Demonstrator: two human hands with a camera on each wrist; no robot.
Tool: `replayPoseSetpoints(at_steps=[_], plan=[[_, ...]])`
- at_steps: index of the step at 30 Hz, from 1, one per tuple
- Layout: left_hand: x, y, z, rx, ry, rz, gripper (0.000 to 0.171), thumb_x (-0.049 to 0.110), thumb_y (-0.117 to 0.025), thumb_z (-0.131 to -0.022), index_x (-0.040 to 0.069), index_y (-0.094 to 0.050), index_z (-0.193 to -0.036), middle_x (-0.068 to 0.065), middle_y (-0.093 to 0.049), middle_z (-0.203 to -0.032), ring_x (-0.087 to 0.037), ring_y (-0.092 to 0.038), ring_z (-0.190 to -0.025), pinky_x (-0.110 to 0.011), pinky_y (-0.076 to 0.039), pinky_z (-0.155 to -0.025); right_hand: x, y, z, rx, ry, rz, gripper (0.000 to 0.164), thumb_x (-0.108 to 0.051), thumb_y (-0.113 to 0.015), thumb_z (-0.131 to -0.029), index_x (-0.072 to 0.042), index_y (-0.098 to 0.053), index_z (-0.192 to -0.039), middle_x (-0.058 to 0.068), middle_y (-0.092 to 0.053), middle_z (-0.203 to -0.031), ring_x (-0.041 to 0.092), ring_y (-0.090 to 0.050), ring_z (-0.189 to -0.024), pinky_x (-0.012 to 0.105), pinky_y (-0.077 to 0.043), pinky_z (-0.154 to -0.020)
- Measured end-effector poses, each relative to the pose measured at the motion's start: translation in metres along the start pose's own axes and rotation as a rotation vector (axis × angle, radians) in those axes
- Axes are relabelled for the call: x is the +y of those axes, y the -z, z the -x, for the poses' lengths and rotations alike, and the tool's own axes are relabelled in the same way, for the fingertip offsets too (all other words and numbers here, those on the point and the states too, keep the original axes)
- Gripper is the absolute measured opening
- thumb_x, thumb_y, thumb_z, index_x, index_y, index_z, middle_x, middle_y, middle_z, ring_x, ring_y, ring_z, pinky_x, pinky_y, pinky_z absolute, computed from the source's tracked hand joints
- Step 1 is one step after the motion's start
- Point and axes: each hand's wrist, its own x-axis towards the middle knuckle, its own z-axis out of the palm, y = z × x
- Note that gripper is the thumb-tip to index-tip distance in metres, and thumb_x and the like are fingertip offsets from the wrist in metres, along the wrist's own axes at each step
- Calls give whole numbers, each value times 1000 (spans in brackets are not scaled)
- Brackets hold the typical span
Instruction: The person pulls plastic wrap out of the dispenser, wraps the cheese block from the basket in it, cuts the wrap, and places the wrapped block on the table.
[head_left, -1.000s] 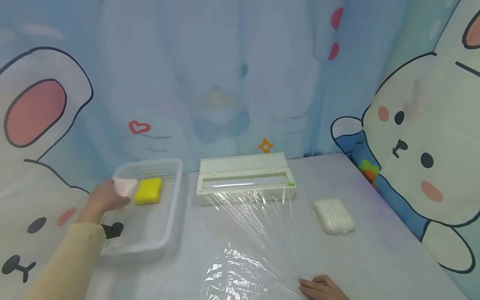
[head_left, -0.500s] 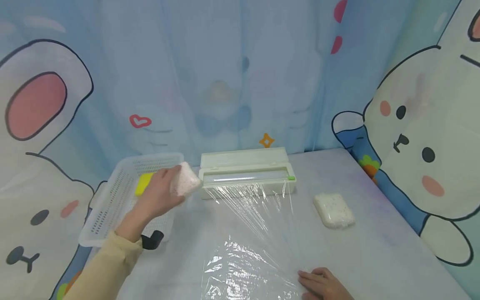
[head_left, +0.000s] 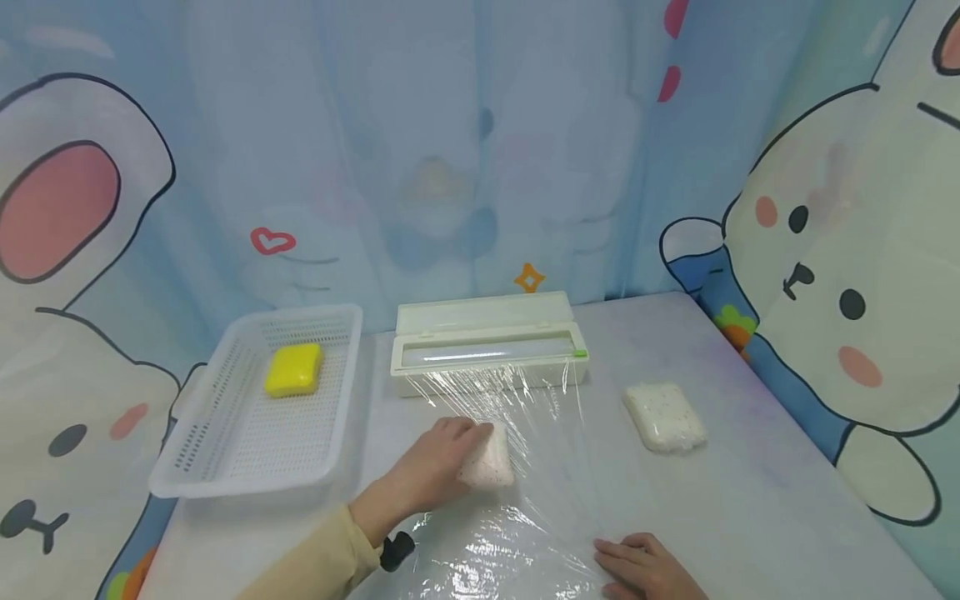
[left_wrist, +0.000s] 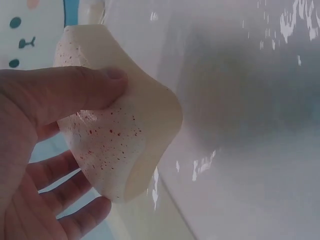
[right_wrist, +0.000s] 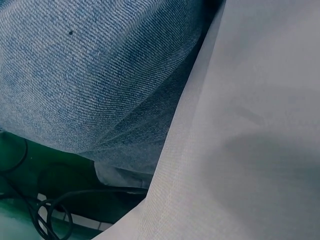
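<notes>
My left hand (head_left: 435,462) grips a pale, red-speckled soap bar (head_left: 489,460) over the stretched plastic wrap (head_left: 480,542). In the left wrist view the thumb lies across the face of the bar (left_wrist: 115,140), and the other fingers are behind and below it. The wrap comes out of a white wrap dispenser box (head_left: 487,382) with its lid raised. My right hand (head_left: 647,567) rests at the right edge of the wrap, fingers extended onto the film, with creases running toward it. The right wrist view does not show this hand.
A white perforated basket (head_left: 247,467) on the left holds a yellow soap bar (head_left: 293,369). A wrapped pale block (head_left: 664,417) lies on the table (head_left: 772,500) to the right. Behind hangs a blue cartoon curtain (head_left: 420,125). Jeans (right_wrist: 95,75) and dark cables (right_wrist: 50,215) appear beside the table edge.
My left hand has lifted the speckled soap bar out of the basket and carried it right, over the wrap. The right hand has stayed at the film's edge.
</notes>
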Motion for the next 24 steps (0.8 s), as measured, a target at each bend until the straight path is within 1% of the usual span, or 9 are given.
replayPoseSetpoints(at_steps=[2, 4, 7, 10, 13, 18, 21, 24], plan=[[8, -8, -2, -13, -17, -20, 79, 25, -88, -79, 7, -50, -146, -13, -61, -133, -30, -57, -126, -43, -52, -106, 0, 1, 0, -8, -9, 1, 34, -39, -78, -88, -17, -78, -114, -7, -76, -120, 8, -60, -98, 26, -56, -76], [16, -14, -4, -37, -26, -41, 79, 27, -88, -79, 9, -50, -146, -11, -61, -133, -28, -56, -127, -40, -52, -106, 0, 2, -1, -5, -16, 2, 34, -39, -78, -88, -17, -78, -114, -8, -76, -120, 8, -60, -98, 26, -56, -76], [26, -22, -8, -67, -40, -70, 80, 31, -89, -79, 11, -51, -146, -8, -61, -134, -25, -56, -127, -36, -52, -105, 0, 1, -1, 41, 10, 14, 34, -35, -82, -84, -17, -78, -112, -8, -76, -118, 7, -60, -96, 26, -55, -74], [32, -27, -10, -91, -46, -107, 80, 30, -89, -78, 13, -51, -147, -7, -61, -135, -24, -56, -128, -34, -52, -106, 1, -1, -1, 85, 37, 23, 34, -32, -85, -81, -16, -79, -110, -8, -77, -117, 7, -60, -94, 24, -54, -73], [34, -33, -10, -95, -42, -134, 80, 33, -89, -78, 14, -52, -146, -6, -61, -133, -23, -57, -126, -33, -53, -104, 1, -2, 0, 104, 50, 30, 35, -32, -86, -79, -16, -79, -109, -9, -77, -116, 7, -60, -94, 23, -53, -73], [32, -42, -7, -92, -29, -125, 79, 41, -88, -79, 14, -53, -144, -8, -62, -132, -24, -58, -124, -35, -55, -101, 1, -3, 1, 75, 40, 31, 34, -34, -83, -82, -17, -79, -111, -9, -76, -118, 6, -59, -95, 20, -51, -75], [30, -47, -8, -114, -8, -115, 80, 35, -88, -78, 15, -52, -146, -8, -61, -135, -24, -57, -126, -35, -53, -104, 2, -4, 1, 80, 62, 62, 34, -37, -82, -83, -17, -79, -111, -10, -76, -118, 5, -59, -94, 17, -49, -76], [29, -51, -10, -154, 12, -113, 82, 28, -88, -79, 17, -49, -149, -7, -58, -140, -23, -55, -130, -34, -50, -109, 4, -6, -1, 121, 116, 101, 35, -40, -82, -82, -17, -79, -109, -10, -77, -115, 5, -58, -92, 12, -45, -78]])
